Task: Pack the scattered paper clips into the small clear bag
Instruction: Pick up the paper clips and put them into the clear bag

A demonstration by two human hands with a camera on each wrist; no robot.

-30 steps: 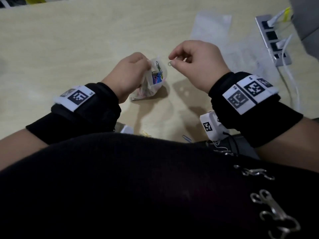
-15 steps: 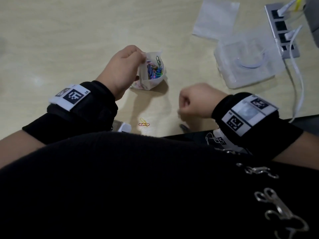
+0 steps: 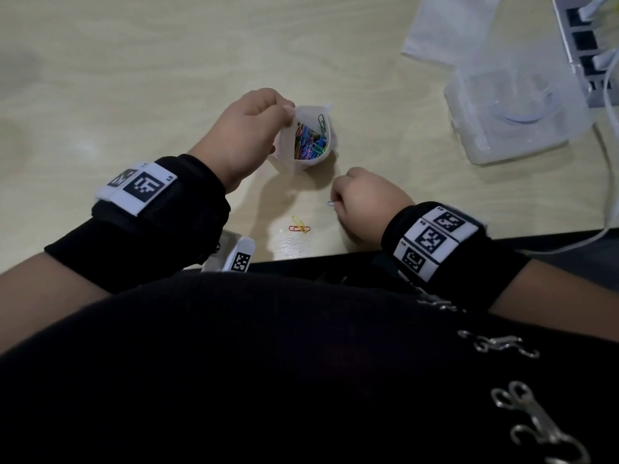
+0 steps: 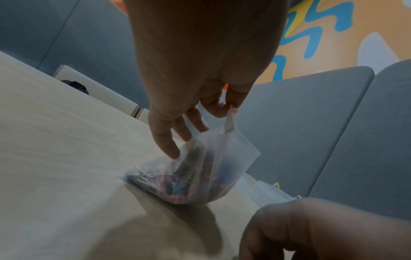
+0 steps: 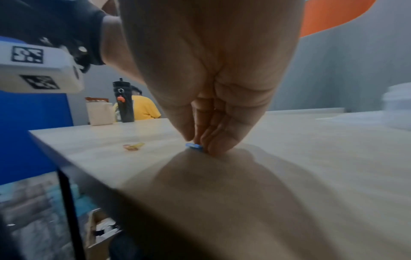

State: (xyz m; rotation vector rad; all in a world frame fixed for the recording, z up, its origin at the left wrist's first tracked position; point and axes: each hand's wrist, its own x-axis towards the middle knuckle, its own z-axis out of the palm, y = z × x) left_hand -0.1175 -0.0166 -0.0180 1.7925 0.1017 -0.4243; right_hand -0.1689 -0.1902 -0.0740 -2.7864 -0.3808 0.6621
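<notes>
Paper clips fill the lower part of the bag (image 3: 310,142), a bright tangle of blue, pink, green and orange, and we hold that bag upright on the table (image 3: 134,78) with its mouth open. Our left hand (image 3: 246,133) pinches the bag's rim between thumb and forefinger, while the other fingers (image 4: 165,140) reach down straighter and touch the bag's side. The bag's bulging bottom rests on the wood.

Just this side of the bag, our right hand (image 3: 365,199) comes down with its fingertips (image 5: 217,144) drawn tightly together, pinching a blue clip (image 5: 194,146) that lies at the table surface. The clip's end pokes out on the left of the knuckles in the head view.

To the near left of the bag, between our two wrists, a red clip and a yellow clip (image 3: 299,226) lie crossed on the table, touching each other and apart from both hands.

Beyond the bag to the right sits a clear plastic box (image 3: 516,108), with a flat clear sheet (image 3: 449,25) beside it and a power strip (image 3: 586,45) at the table's far right edge.
</notes>
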